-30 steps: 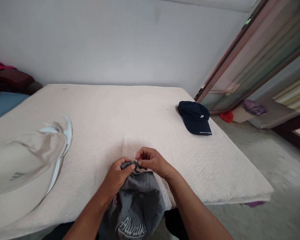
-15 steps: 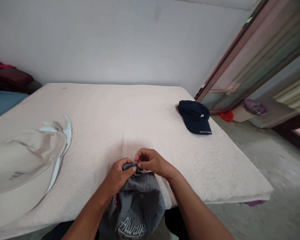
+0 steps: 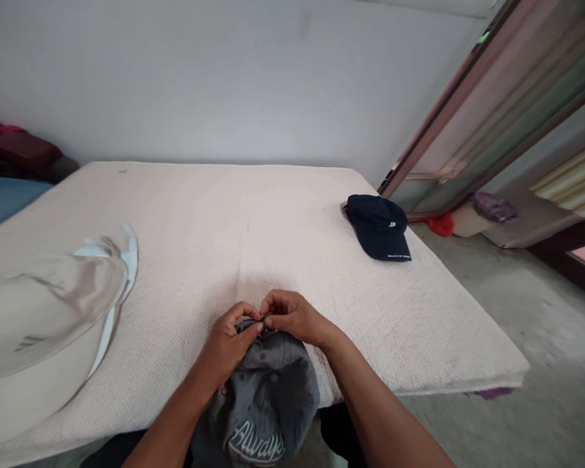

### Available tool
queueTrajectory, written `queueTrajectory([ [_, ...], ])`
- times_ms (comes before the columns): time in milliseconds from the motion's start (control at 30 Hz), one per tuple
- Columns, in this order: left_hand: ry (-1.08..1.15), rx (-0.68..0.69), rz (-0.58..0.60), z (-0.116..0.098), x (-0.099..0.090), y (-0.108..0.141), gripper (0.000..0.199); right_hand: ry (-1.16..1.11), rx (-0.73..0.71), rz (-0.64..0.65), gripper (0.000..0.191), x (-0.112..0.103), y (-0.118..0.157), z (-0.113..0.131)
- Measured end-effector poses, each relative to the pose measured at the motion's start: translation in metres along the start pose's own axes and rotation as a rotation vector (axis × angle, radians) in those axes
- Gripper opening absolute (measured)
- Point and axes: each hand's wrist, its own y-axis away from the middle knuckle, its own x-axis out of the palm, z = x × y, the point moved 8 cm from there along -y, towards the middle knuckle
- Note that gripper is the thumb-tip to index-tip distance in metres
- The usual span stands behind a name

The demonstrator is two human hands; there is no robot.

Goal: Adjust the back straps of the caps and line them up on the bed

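A dark grey cap (image 3: 277, 390) with white "Always" lettering hangs over the near edge of the cloth-covered table, its back strap side up. My left hand (image 3: 231, 335) pinches the strap area from the left. Close against it, my right hand (image 3: 292, 316) grips the same strap area between thumb and fingers. The fingertips nearly touch and hide most of the strap and its small fastening. A navy cap (image 3: 377, 227) rests on the right side of the table. At the left lies a large beige hat (image 3: 53, 312) with pale blue edging.
The white textured table cover (image 3: 199, 214) reaches back to a grey wall (image 3: 199, 78). Blue fabric (image 3: 10, 198) and a dark red object (image 3: 19, 149) are at the far left. A framed glass door (image 3: 468, 110) stands at the right, near a red item (image 3: 440, 225) on the floor.
My fingers have shifted slightly at the cap's strap, with the left fingertips now nearer the right ones. The cap's crown has tilted a little. Both other hats lie as before.
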Motion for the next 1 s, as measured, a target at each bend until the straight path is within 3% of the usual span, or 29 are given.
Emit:
queueTrajectory([
  [233,-0.052,-0.029,-0.043,-0.002,-0.002,0.001,0.014,-0.01,-0.022,-0.032,0.011,-0.001,0.001,0.002],
  [500,0.034,-0.15,-0.115,0.008,-0.001,-0.002,0.013,0.012,-0.034,-0.053,0.012,0.001,-0.002,-0.002],
  [700,0.072,-0.145,-0.208,0.003,-0.007,0.0,0.014,-0.004,-0.033,-0.075,0.015,-0.002,-0.003,-0.003],
  [1000,0.314,-0.129,-0.179,0.009,-0.004,0.001,0.014,0.095,-0.066,-0.006,0.02,0.001,0.001,0.0],
])
